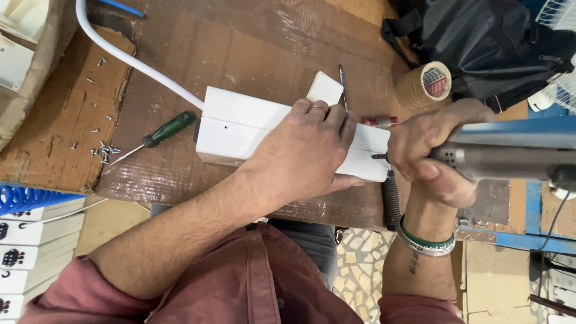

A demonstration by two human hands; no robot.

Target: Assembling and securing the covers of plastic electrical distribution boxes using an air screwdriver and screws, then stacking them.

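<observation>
**Power driver set against a white box on the workbench**

The brown workbench (pixel 252 42), wrapped in tape and cardboard, carries everything. A black bag (pixel 480 42) fills its far right corner. Near the front edge, about midway along, lies a long white plastic box (pixel 240 123), with a white cable (pixel 129 57) running from its left end toward the far left corner.

The left hand (pixel 309 150) lies flat on top of the box, fingers spread, pressing it down. The right hand (pixel 429 153) is closed tight around a grey power driver (pixel 510 159), whose bit touches the box's right end.

A roll of brown tape (pixel 425 84) stands beside the bag. A green-handled screwdriver (pixel 159 135) lies just left of the box, a small white block (pixel 324 89) touches its far side, and loose screws (pixel 105 150) are scattered toward the left edge.
</observation>
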